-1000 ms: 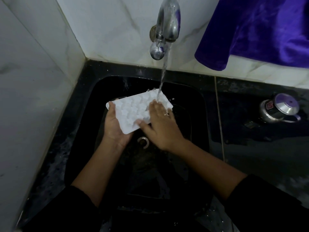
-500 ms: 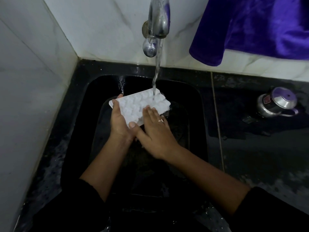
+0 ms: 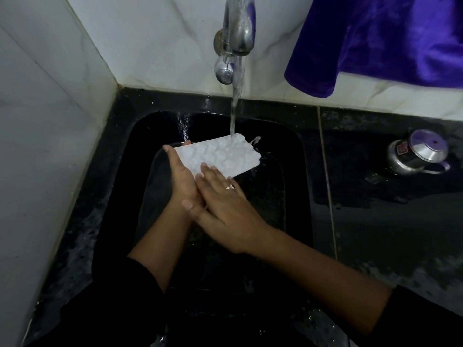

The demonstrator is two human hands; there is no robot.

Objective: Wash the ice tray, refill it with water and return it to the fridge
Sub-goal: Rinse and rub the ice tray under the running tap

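A white ice tray (image 3: 220, 155) with bumpy moulded cells is held over the black sink (image 3: 120, 171), tilted with its far end under the running water. Water falls from the chrome tap (image 3: 238, 28) onto the tray's far right corner and splashes off. My left hand (image 3: 181, 179) grips the tray's near left end from below, thumb along its edge. My right hand (image 3: 223, 204) lies flat with straight fingers touching the tray's near edge; a ring shows on one finger.
White marble walls close the left and back sides. A purple cloth (image 3: 390, 33) hangs at the upper right. A small steel pot with lid (image 3: 418, 151) stands on the wet black counter (image 3: 375, 221) to the right of the sink.
My right hand has slid back off the tray's surface toward its near edge. The tray has shifted so the water now strikes its far right corner.
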